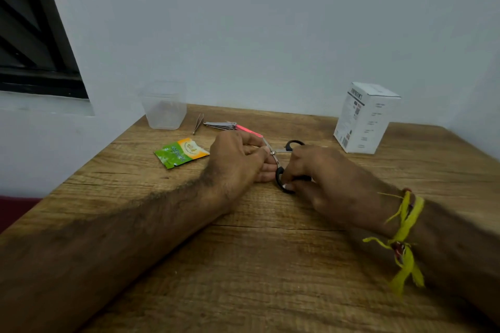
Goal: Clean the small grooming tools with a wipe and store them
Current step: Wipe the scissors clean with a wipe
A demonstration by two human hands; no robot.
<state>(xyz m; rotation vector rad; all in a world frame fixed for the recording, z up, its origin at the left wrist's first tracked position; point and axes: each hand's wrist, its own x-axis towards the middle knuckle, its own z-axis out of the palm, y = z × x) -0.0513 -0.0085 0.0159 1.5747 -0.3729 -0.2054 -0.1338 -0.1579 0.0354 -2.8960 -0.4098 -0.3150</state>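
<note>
Small black-handled scissors lie spread apart at the middle of the wooden table. My right hand grips the near black handle loop. My left hand curls around the blade end; whether a wipe is inside the fingers is hidden. Beyond the hands lie a nail clipper, a pink-handled tool and slim tweezers. A torn green and yellow wipe sachet sits left of my left hand.
A clear plastic cup stands at the table's back left corner. A white carton box stands at the back right. The wall runs behind, and a dark window sits at upper left.
</note>
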